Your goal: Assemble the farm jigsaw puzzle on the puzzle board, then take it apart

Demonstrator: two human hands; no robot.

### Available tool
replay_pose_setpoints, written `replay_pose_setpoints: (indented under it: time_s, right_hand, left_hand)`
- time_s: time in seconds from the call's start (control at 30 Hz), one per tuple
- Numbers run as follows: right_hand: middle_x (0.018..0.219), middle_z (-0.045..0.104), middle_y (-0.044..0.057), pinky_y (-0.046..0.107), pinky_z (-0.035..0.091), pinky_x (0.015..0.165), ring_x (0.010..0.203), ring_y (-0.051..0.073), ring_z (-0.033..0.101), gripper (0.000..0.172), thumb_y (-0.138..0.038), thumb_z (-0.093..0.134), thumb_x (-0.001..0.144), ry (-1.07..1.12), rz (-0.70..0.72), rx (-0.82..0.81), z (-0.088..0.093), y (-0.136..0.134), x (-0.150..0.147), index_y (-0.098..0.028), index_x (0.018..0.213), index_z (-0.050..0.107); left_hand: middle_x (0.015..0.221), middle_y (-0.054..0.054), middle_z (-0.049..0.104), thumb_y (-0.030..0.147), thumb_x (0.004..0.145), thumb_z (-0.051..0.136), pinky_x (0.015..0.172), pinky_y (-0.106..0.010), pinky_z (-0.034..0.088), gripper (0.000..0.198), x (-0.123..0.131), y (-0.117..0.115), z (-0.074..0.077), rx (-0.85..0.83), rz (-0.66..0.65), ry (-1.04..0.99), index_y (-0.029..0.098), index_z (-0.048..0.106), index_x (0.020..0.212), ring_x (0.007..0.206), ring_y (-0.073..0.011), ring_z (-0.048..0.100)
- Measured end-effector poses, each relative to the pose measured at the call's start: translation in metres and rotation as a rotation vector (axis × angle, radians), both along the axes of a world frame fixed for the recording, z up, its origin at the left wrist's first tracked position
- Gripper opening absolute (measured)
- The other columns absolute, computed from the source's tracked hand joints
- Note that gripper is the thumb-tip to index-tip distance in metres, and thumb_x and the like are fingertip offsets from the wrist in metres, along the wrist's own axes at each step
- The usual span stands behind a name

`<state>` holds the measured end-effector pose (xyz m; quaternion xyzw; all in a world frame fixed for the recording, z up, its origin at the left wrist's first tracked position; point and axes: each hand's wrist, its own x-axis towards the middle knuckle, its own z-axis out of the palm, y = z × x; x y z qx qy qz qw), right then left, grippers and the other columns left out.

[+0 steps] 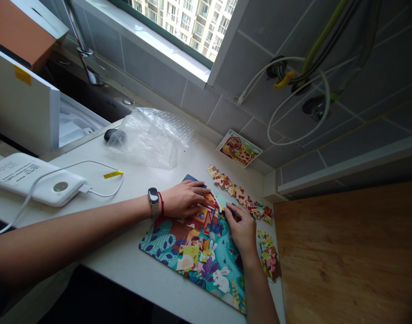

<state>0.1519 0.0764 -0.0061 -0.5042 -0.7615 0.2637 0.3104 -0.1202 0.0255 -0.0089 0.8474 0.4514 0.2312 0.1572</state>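
A colourful jigsaw puzzle [178, 252] lies on the white counter [131, 189], partly assembled. My left hand [183, 200], with a watch and red string at the wrist, rests flat on the puzzle's upper part, fingers stretched out over the pieces. My right hand [239, 225] presses its fingertips on a piece near the upper edge of the puzzle, fingers bent; whether it grips the piece is unclear. Loose puzzle pieces [239, 195] lie in a row beyond the hands, and a small pile of pieces [269, 256] sits to the right of my right wrist.
A reference picture card [238, 148] leans on the tiled wall. A crumpled clear plastic bag [151, 137] and a dark mouse [110, 135] lie at the back. A white power bank [33, 177] with cable sits left. Wooden board [347, 252] on the right.
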Motion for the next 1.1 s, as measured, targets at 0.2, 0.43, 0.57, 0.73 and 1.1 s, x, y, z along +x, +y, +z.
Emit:
replay_pose_setpoints:
  time_s: [0.2, 0.43, 0.57, 0.73, 1.1]
  right_hand:
    - [0.088, 0.075, 0.007, 0.031, 0.052, 0.064, 0.064, 0.017, 0.060, 0.037, -0.047, 0.066, 0.090, -0.038, -0.010, 0.009, 0.0017, -0.0004, 0.0008, -0.020, 0.105, 0.087]
    - [0.093, 0.073, 0.008, 0.033, 0.054, 0.071, 0.074, 0.020, 0.065, 0.037, -0.045, 0.064, 0.093, -0.055, 0.018, 0.010, 0.0007, -0.0012, 0.0014, -0.021, 0.111, 0.086]
    - [0.094, 0.071, 0.008, 0.034, 0.054, 0.077, 0.082, 0.022, 0.067, 0.037, -0.043, 0.060, 0.096, -0.096, 0.058, 0.010, 0.0016, -0.0019, 0.0015, -0.023, 0.115, 0.085]
    - [0.095, 0.068, 0.008, 0.035, 0.054, 0.081, 0.086, 0.023, 0.067, 0.039, -0.040, 0.055, 0.100, -0.167, 0.087, 0.040, 0.0023, -0.0032, 0.0004, -0.024, 0.121, 0.083]
    - [0.105, 0.065, 0.009, 0.036, 0.055, 0.085, 0.094, 0.024, 0.068, 0.038, -0.031, 0.053, 0.100, -0.275, 0.103, 0.082, -0.0022, -0.0027, 0.0037, -0.028, 0.125, 0.081]
  left_hand:
    - [0.156, -0.004, 0.060, 0.029, 0.098, 0.066, 0.115, -0.060, 0.049, 0.030, 0.0000, 0.0003, 0.0002, -0.006, 0.000, 0.012, 0.028, 0.076, 0.127, 0.147, -0.0405, 0.051]
    - [0.157, -0.005, 0.060, 0.028, 0.098, 0.066, 0.114, -0.060, 0.049, 0.029, -0.0003, 0.0001, 0.0010, -0.012, -0.003, 0.018, 0.027, 0.076, 0.125, 0.147, -0.0412, 0.051]
    - [0.156, -0.006, 0.060, 0.027, 0.097, 0.067, 0.115, -0.060, 0.048, 0.030, -0.0009, 0.0007, 0.0001, -0.004, -0.010, 0.005, 0.027, 0.076, 0.126, 0.146, -0.0415, 0.051]
    - [0.154, -0.005, 0.062, 0.028, 0.097, 0.067, 0.115, -0.059, 0.048, 0.030, -0.0020, 0.0010, -0.0009, 0.000, -0.018, -0.008, 0.029, 0.077, 0.125, 0.145, -0.0408, 0.052]
    - [0.153, -0.006, 0.063, 0.027, 0.095, 0.069, 0.115, -0.059, 0.048, 0.030, -0.0024, 0.0015, -0.0022, 0.001, -0.021, -0.041, 0.029, 0.077, 0.124, 0.145, -0.0404, 0.053]
